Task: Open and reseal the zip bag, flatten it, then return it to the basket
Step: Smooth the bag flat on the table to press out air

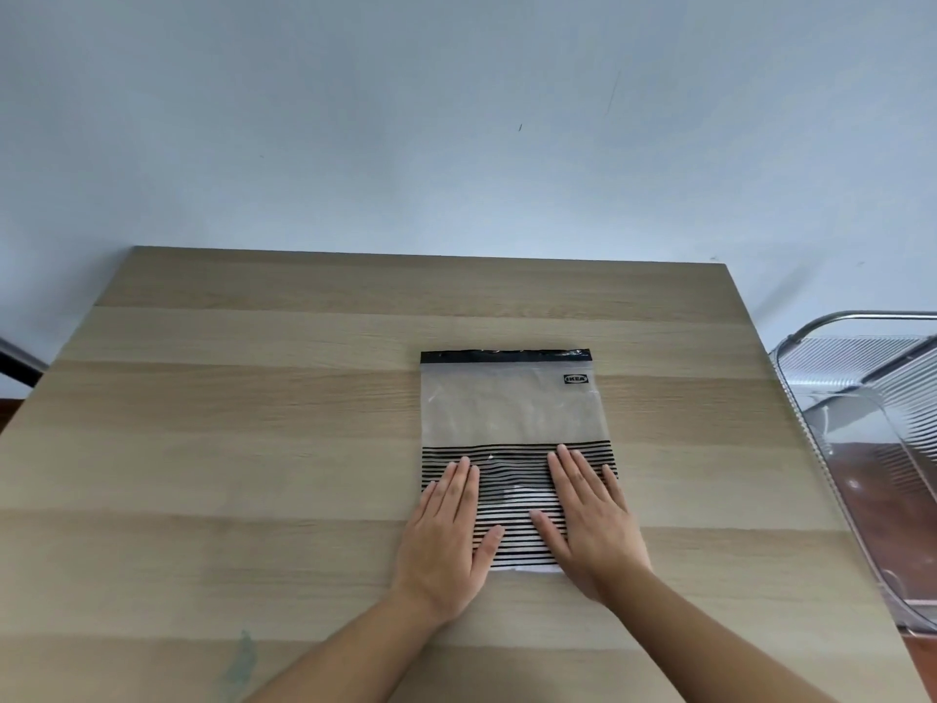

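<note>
Pale wooden table (253, 449) supports the work. Left hand (446, 540) and right hand (588, 525) lie palm-down, fingers extended and gripping nothing, on the zip bag's (512, 413) striped near end, apparently pressing air toward its black zip strip (504, 356). Clear basket (862, 398) waits far right.

I had one camera only, worn on my head, wide-angled, looking forward and down over the table (253, 449). It sat close above the near edge; my forearms entered from the bottom of the frame, and the wall (456, 119) filled the upper half.
</note>
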